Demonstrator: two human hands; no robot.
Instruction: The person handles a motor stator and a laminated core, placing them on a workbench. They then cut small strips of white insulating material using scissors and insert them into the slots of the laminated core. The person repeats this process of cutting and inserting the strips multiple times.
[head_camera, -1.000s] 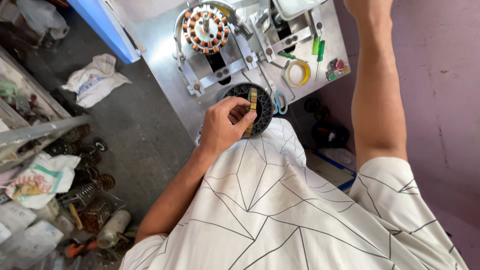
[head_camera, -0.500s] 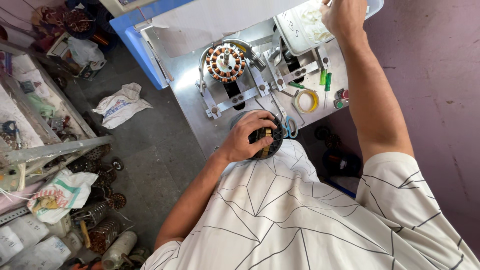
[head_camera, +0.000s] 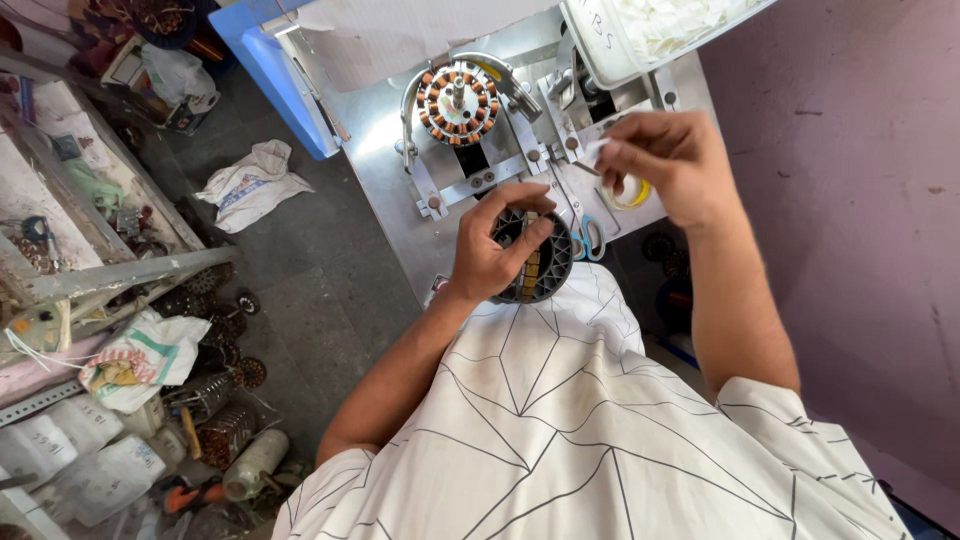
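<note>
My left hand (head_camera: 497, 250) grips a round dark slotted stator core (head_camera: 540, 262) against my lap, at the near edge of a metal workbench (head_camera: 380, 130). My right hand (head_camera: 665, 165) hovers over the bench with a small white slip (head_camera: 598, 150) pinched between thumb and fingers. Further back, a stator with copper windings (head_camera: 457, 102) is mounted in a metal winding fixture.
A white box of paper slips (head_camera: 660, 30) stands at the bench's back right. A yellow tape ring (head_camera: 632, 192) and blue-handled scissors (head_camera: 588, 238) lie near my right hand. Bags, shelves and motor parts (head_camera: 215, 400) crowd the floor at left; a purple wall is at right.
My right hand came back from the white box down toward the bench, now pinching a white slip. My left hand kept hold of the dark core.
</note>
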